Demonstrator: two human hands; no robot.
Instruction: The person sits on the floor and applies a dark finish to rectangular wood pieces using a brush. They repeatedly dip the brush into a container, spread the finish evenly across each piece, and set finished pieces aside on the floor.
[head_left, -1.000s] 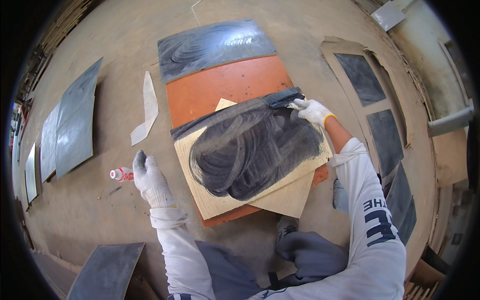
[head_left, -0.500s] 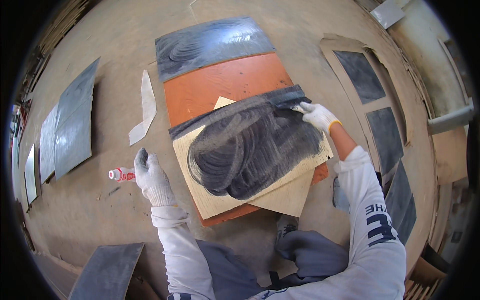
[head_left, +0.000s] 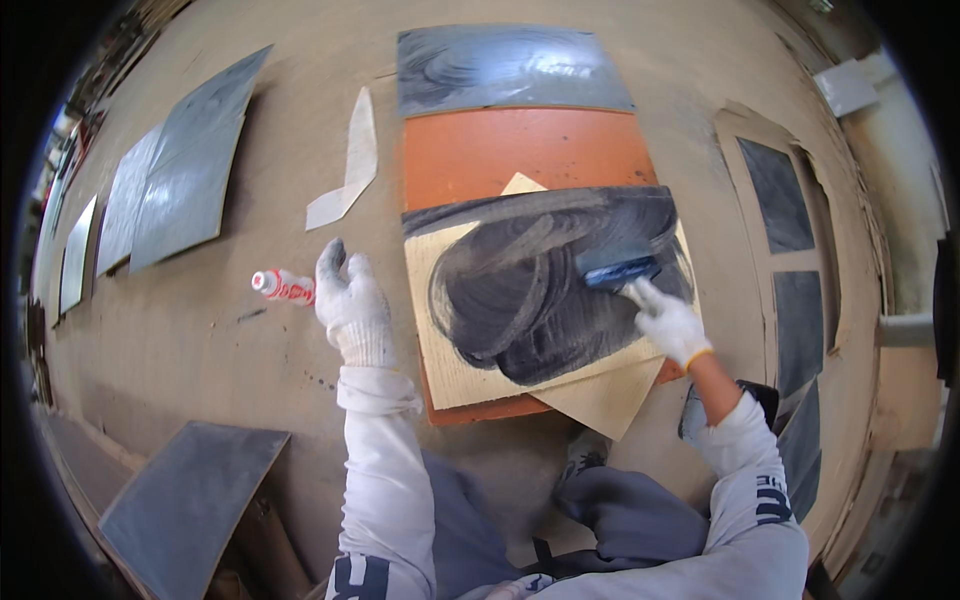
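Observation:
A pale wood-grain panel [head_left: 440, 370] lies before me, most of its top smeared with dark grey-black coating [head_left: 530, 300] in curved strokes. My right hand [head_left: 672, 322], in a white knit glove, grips a wide blue-headed brush [head_left: 620, 272] by its handle, with its head on the dark coating near the right side. My left hand [head_left: 355, 312], gloved with a dark-stained fingertip, hovers left of the panel. Its visible fingers are apart and hold nothing. Beside it is a white and red bottle [head_left: 285, 286], partly hidden by the hand.
Another pale sheet [head_left: 600, 400] and an orange-brown board [head_left: 520, 145] lie under the panel. A shiny grey panel [head_left: 510, 65] lies at the far end. More grey panels [head_left: 195, 160] are at left, lower left and right. A dark container [head_left: 757, 400] stands by my right forearm.
My right hand has drawn the brush from the panel's far right edge back toward me, onto the coated middle right. My left hand stays raised beside the bottle. The view has shifted.

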